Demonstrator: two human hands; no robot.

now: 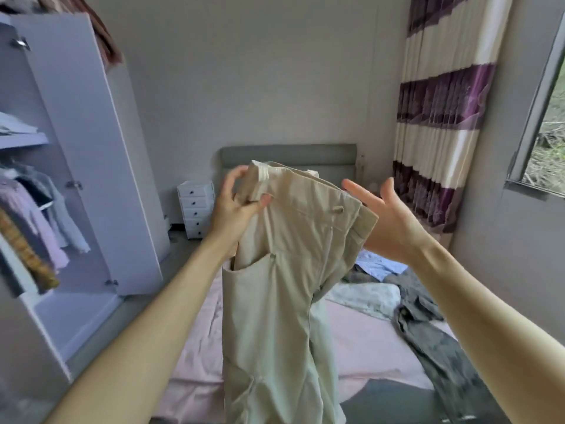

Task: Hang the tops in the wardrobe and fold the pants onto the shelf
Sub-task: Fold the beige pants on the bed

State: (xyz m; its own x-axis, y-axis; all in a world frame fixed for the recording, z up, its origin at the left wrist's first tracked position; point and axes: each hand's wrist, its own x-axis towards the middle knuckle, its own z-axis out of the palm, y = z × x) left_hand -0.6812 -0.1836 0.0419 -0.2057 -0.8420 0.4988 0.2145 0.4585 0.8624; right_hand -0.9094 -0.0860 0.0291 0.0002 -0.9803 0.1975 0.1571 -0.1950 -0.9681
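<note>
While left hand (237,206) pinches waistband, beige pants (284,301) hang freely.

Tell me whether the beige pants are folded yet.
Not folded. The beige pants hang full length from the left hand, which grips the waistband; the right hand is open beside them.

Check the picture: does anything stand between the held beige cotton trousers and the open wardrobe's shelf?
Nothing visible does. The left hand grips the beige cotton trousers by the waistband; the white wardrobe stands open to the left, its shelf unblocked.
</note>
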